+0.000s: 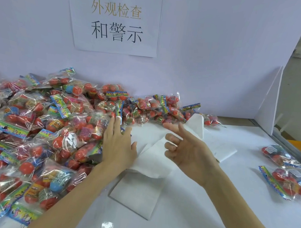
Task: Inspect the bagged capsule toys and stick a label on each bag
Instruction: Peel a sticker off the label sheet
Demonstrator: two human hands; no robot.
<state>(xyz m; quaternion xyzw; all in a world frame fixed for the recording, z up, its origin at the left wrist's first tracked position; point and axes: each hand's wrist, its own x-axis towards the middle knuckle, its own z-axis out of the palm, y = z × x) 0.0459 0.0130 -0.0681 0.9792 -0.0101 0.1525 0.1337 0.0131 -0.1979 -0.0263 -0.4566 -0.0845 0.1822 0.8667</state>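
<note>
A big heap of clear bags (38, 126) holding red, blue and pink capsule toys fills the left half of the table. My left hand (118, 144) lies flat with straight fingers at the heap's right edge, fingertips touching a bag (98, 123). My right hand (184, 151) hovers palm-up over white label sheets (145, 172), its fingers loosely curled and holding nothing. Two bags (285, 182) lie apart on the right side of the table, the farther bag (277, 154) showing a white label.
A white paper sign (117, 17) with printed characters hangs on the back wall. A white panel (269, 106) closes the right side, with a yellow bin (300, 146) beyond it. The glossy white table (210, 213) stretches in front.
</note>
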